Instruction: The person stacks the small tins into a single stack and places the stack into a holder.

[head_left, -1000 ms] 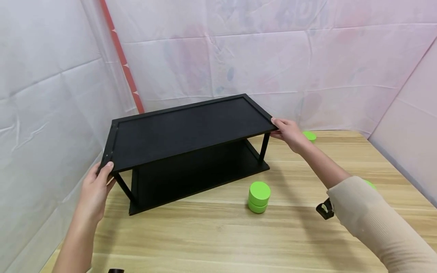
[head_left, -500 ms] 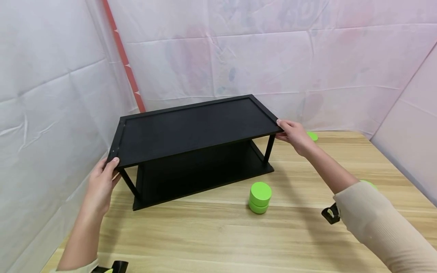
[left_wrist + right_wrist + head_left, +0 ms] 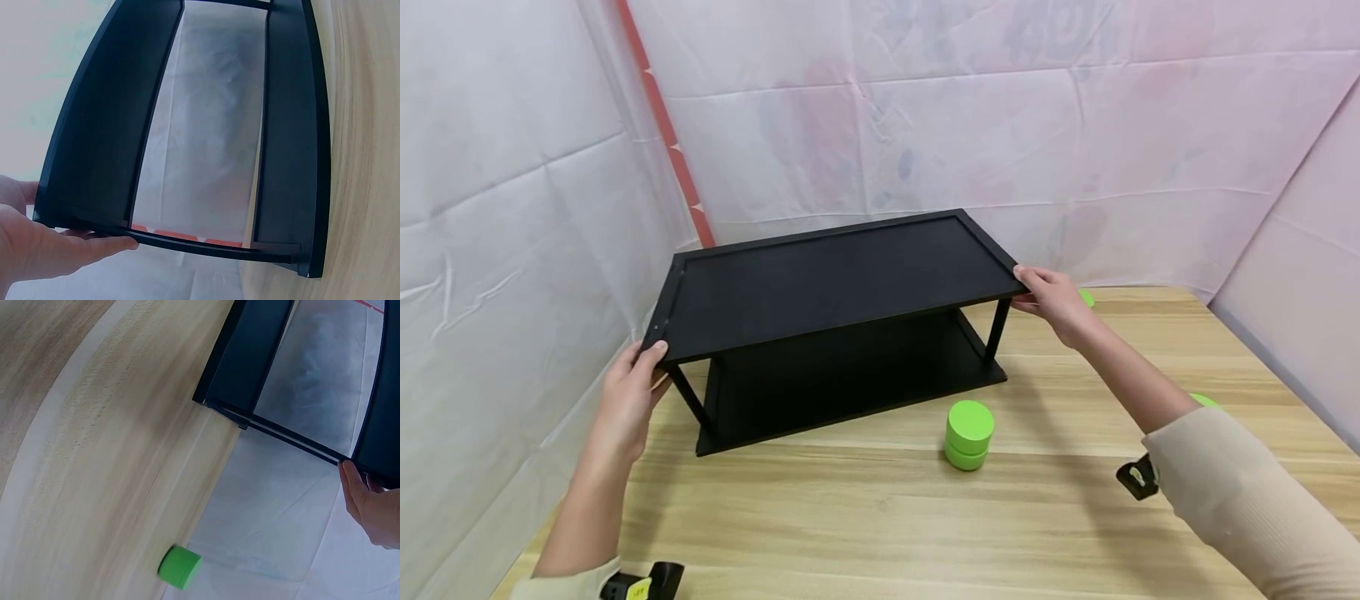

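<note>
A black two-tier shelf (image 3: 842,283) stands at the back left of the wooden table, set at a slant. My left hand (image 3: 628,400) grips the front left corner of its upper board, thumb on top and fingers beneath. At the other end my right hand (image 3: 1054,304) pinches the upper board's right edge near the front corner, above a post. In the left wrist view the left hand (image 3: 44,240) lies along the board's end. The right wrist view shows the right hand (image 3: 375,506) at the upper board's corner.
A green round jar (image 3: 969,435) stands on the table (image 3: 880,517) just in front of the shelf. Farther right, another green lid (image 3: 1204,400) is partly hidden by my right sleeve, and one more green thing (image 3: 1087,297) shows behind my right hand. White cloth walls (image 3: 880,150) enclose the table.
The shelf has shifted slightly right, and its left end has moved back a little, with both hands keeping hold of it. The green jar stays in place.
</note>
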### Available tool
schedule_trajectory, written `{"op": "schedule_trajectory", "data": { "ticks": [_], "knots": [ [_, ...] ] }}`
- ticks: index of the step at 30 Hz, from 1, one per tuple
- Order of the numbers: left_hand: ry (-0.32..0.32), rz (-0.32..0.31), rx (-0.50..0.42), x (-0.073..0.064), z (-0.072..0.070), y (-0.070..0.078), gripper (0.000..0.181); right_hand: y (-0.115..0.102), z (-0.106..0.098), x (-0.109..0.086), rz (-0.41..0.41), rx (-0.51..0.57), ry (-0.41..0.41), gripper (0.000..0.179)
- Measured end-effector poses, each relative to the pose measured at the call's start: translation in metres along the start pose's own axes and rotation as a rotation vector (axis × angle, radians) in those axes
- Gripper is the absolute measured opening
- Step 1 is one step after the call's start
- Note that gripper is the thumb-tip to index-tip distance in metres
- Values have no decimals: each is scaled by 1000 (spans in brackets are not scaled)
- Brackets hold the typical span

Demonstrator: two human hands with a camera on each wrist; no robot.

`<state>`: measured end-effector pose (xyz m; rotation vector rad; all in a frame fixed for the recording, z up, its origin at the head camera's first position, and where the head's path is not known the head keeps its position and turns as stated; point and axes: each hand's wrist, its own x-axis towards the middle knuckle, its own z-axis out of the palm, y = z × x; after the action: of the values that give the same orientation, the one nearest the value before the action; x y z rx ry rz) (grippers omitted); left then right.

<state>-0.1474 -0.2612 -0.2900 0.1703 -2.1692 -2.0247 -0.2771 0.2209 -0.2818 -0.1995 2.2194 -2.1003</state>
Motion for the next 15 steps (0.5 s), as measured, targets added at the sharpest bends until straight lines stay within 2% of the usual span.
{"op": "schedule_trajectory", "data": {
  "ticks": [15],
  "knots": [
    [-6,-5,2,6,5,2,68,-1,-4,-11,3,-16,9,55]
  ]
}}
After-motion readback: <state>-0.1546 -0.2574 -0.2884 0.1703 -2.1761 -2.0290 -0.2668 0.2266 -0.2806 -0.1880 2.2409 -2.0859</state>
